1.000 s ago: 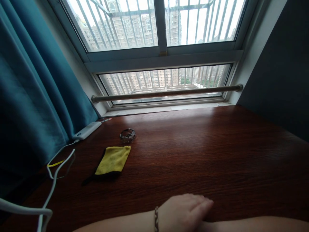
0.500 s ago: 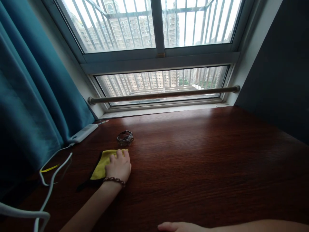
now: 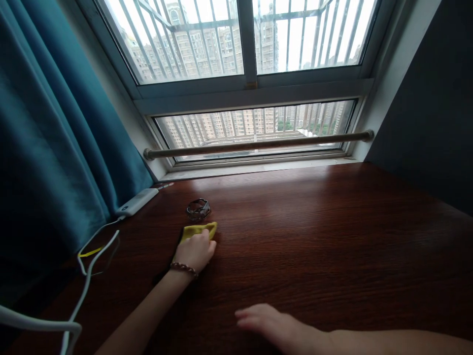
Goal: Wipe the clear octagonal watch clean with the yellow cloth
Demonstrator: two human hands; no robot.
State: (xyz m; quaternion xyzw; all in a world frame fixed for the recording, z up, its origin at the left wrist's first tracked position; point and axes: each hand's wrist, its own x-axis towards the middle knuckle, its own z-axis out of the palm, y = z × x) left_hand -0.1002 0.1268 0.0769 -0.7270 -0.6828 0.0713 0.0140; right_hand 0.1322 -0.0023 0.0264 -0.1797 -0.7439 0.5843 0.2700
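Note:
My left hand (image 3: 194, 251), with a braided bracelet at the wrist, lies on top of a yellow cloth (image 3: 201, 230) on the dark wooden table (image 3: 314, 231). Its fingers curl down over the cloth, and only the cloth's far edge shows beyond them. My right hand (image 3: 271, 325) lies low over the table near the front edge, fingers stretched out toward the left, holding nothing. A small clear glass dish (image 3: 198, 209) stands just beyond the cloth.
A white power bank (image 3: 136, 202) lies at the back left with a white cable (image 3: 85, 276) running toward me. A teal curtain (image 3: 48, 148) hangs at the left. A metal rail (image 3: 258, 144) crosses the window behind the table; a dark wall (image 3: 428, 98) stands at the right.
My left hand reached the yellow cloth, closed on it and slid it to the right, bunching it. My right hand has moved left and further into view.

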